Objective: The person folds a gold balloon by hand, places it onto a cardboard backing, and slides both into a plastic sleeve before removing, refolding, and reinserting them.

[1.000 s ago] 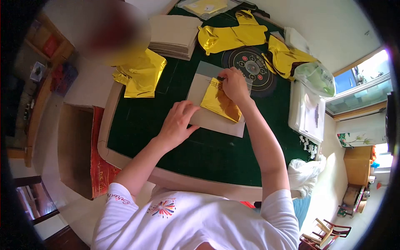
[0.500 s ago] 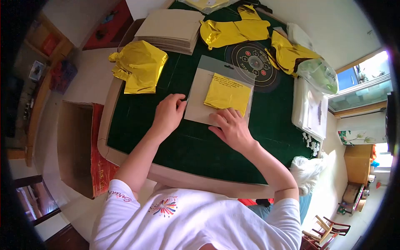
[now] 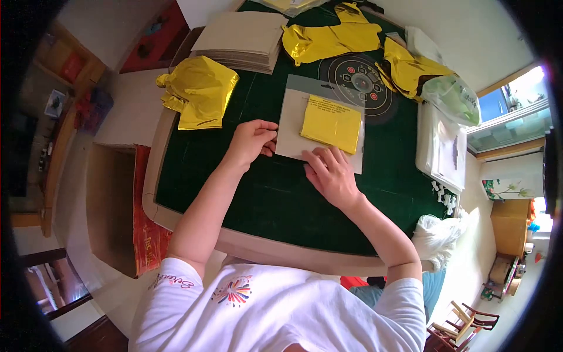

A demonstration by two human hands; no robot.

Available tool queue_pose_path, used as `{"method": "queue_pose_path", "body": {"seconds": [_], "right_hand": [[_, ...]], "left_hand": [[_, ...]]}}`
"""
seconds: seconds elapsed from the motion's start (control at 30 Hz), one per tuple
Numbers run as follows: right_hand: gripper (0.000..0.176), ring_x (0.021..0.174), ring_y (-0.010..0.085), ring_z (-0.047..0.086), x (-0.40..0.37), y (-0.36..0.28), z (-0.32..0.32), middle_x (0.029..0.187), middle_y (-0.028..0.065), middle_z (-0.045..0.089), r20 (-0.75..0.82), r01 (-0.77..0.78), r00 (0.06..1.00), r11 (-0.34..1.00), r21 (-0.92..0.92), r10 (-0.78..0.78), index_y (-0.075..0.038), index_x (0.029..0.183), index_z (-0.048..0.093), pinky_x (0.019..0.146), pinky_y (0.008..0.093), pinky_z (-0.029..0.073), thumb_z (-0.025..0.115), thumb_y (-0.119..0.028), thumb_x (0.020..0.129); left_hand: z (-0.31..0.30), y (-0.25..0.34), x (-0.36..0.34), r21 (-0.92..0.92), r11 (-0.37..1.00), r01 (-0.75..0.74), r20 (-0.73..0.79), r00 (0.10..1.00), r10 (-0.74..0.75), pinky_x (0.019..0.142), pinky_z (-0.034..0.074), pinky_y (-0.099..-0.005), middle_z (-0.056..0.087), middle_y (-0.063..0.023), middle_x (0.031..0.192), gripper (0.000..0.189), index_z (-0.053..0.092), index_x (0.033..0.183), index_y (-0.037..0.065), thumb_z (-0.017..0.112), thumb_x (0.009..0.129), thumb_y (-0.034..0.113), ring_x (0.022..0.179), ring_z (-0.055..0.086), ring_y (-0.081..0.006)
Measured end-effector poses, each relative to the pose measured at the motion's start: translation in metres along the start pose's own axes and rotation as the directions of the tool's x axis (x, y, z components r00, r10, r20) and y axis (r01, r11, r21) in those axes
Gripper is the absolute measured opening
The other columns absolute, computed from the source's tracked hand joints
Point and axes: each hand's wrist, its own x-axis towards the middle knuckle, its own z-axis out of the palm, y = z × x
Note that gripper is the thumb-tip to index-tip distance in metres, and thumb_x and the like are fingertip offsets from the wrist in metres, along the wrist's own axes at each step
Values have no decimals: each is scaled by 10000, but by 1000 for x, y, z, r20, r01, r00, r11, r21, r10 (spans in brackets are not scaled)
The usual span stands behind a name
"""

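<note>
A clear plastic bag [image 3: 293, 89] with a hang hole at its top lies flat on the dark green table surface. Inside are a pale cardboard sheet [image 3: 290, 126] and a folded gold foil packet [image 3: 330, 124], which shows through under small printed text. My left hand [image 3: 253, 142] pinches the bag's left edge, its fingers curled together. At the lower edge, just below the gold packet, my right hand [image 3: 333, 176] grips the bag with bent fingers; its fingertips are partly hidden.
Gold foil balloons [image 3: 331, 42] lie at the back, beside a stack of cardboard sheets [image 3: 237, 38]. Another gold foil piece [image 3: 202, 94] is at left. White plastic bags [image 3: 440, 149] and white string [image 3: 437, 240] line the right edge. An open cardboard box [image 3: 114, 205] stands left of the table.
The bag has shifted a little away from me and to the right, turning slightly clockwise. My left hand has moved up and right along with its edge; my right hand stays at the lower edge.
</note>
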Motion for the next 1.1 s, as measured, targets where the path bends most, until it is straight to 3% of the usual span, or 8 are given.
{"method": "queue_pose_path", "body": {"seconds": [0.07, 0.2, 0.27, 0.47, 0.7, 0.8, 0.87, 1.1], "right_hand": [[256, 843, 262, 582, -1, 2, 3, 898, 78, 563, 29, -42, 999, 999, 4, 42, -50, 1009, 636, 698, 375, 504, 707, -17, 765], [270, 827, 260, 584, 0, 3, 1, 884, 84, 554, -6, -38, 999, 998, 44, 38, -45, 1022, 647, 688, 371, 504, 707, -2, 763], [272, 803, 262, 586, 2, 3, 1, 882, 84, 561, -52, -54, 997, 997, 58, 57, -39, 1020, 655, 667, 362, 502, 703, 21, 759], [252, 777, 266, 589, 6, 2, -2, 853, 85, 577, -86, -97, 991, 992, 76, 103, -31, 1004, 663, 662, 366, 501, 696, 41, 764], [223, 784, 275, 595, 4, 3, 4, 850, 90, 581, -117, -152, 979, 982, 114, 165, -32, 994, 662, 668, 371, 502, 701, 30, 783], [226, 783, 277, 595, 6, 3, 3, 851, 91, 581, -109, -168, 977, 977, 128, 182, -32, 993, 661, 671, 373, 502, 704, 31, 780], [231, 784, 277, 594, 6, 3, 4, 853, 92, 579, -102, -164, 979, 979, 119, 176, -32, 997, 661, 672, 374, 502, 703, 32, 778], [249, 792, 273, 576, 9, 5, 6, 851, 87, 541, -103, -122, 986, 987, 100, 133, -47, 1026, 638, 653, 377, 506, 683, -8, 784]], "left_hand": [[2, -1, -4, -97, 995, 7, 26, 1000, -5, 611, 548, -274, 684, -117, 933, 316, 560, 1233, -46, 577, 932, 48, 727, 663, -160], [4, 1, -6, -92, 996, 17, 23, 1000, -15, 614, 548, -268, 685, -116, 929, 306, 570, 1235, -44, 560, 953, 76, 729, 670, -167], [3, 0, -4, -135, 990, 50, 99, 994, -37, 618, 552, -273, 687, -119, 925, 286, 604, 1192, -31, 539, 985, 156, 723, 681, -183], [12, 1, -1, -199, 978, 54, 83, 996, -38, 605, 557, -276, 690, -127, 922, 343, 639, 1112, -14, 528, 999, 290, 714, 691, -200], [12, 4, -7, -351, 932, 91, 88, 994, -64, 601, 563, -281, 690, -130, 984, 354, 627, 1150, -10, 541, 989, 294, 746, 696, -202], [17, 1, -13, -237, 971, 26, 75, 997, -9, 625, 563, -288, 690, -105, 976, 307, 614, 1169, 20, 537, 985, 253, 806, 696, -195], [22, -1, -16, -154, 984, -92, 195, 973, 121, 649, 589, -306, 684, -117, 1009, 296, 597, 1188, 10, 530, 978, 207, 848, 703, -210], [38, 0, -12, -265, 964, -7, 147, 988, 47, 641, 610, -341, 672, -134, 1047, 280, 581, 1184, 9, 520, 974, 184, 877, 706, -237]]}}
